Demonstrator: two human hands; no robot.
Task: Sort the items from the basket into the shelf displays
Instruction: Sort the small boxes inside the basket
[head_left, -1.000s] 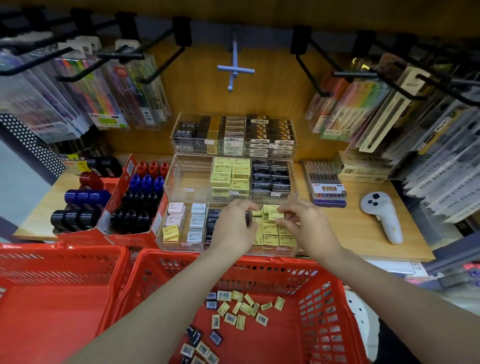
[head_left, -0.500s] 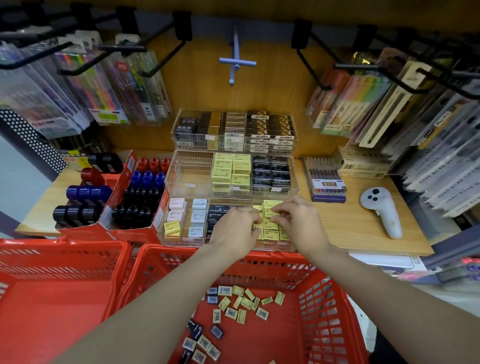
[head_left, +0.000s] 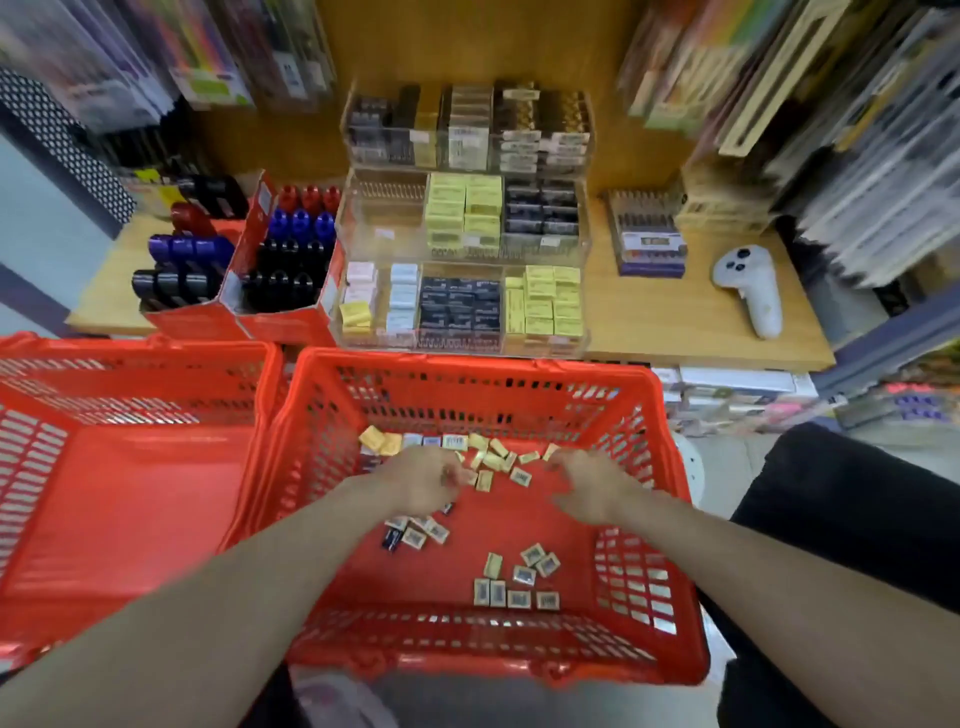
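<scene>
Both hands reach into the red basket, the left hand and right hand among small packets scattered on its floor. Motion blur hides whether either hand grasps one. The clear shelf display stands just beyond the basket.

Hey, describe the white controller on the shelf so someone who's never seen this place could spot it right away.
Start at the wooden shelf behind the red basket. Go right, past the clear display case of small boxes. The white controller lies alone on bare wood, the only smooth, curved thing there, with dark buttons on its round head.
</scene>
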